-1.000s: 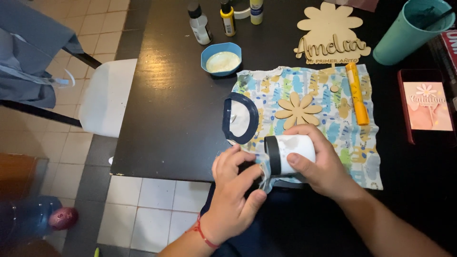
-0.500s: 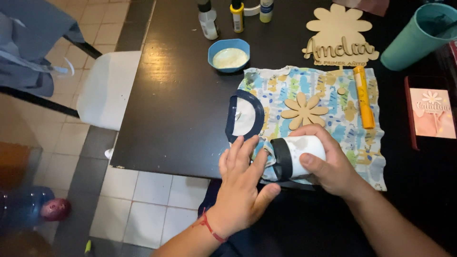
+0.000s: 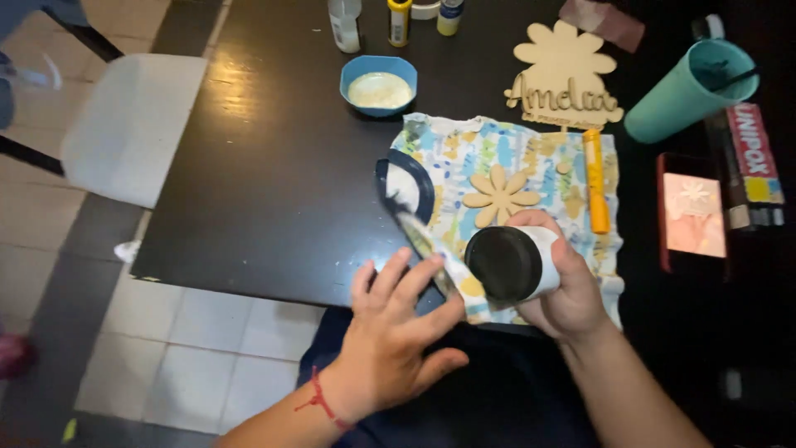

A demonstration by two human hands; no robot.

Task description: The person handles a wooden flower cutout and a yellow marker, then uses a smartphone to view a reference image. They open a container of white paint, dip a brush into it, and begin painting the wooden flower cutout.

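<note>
My right hand (image 3: 568, 290) grips a white jar (image 3: 510, 264), tipped so its dark open mouth faces me, at the near edge of a patterned cloth (image 3: 539, 166). My left hand (image 3: 398, 332) is just left of the jar and pinches a thin brush (image 3: 421, 239) whose tip points up and left. The tip ends close to the jar's dark-rimmed lid (image 3: 404, 189), which lies flat on the black table (image 3: 274, 166). A wooden flower cutout (image 3: 500, 196) rests on the cloth just above the jar.
A yellow tube (image 3: 594, 178) lies on the cloth's right side. Behind are a blue bowl of pale paint (image 3: 378, 85), small paint bottles (image 3: 398, 17), a wooden flower name sign (image 3: 564, 83), a teal cup (image 3: 688, 91), a phone (image 3: 692, 216) and a box (image 3: 754, 158). A white chair (image 3: 133, 124) stands left.
The jar has been turned so its open mouth faces me. My left hand has come off the jar, dropped toward me and now holds the brush.
</note>
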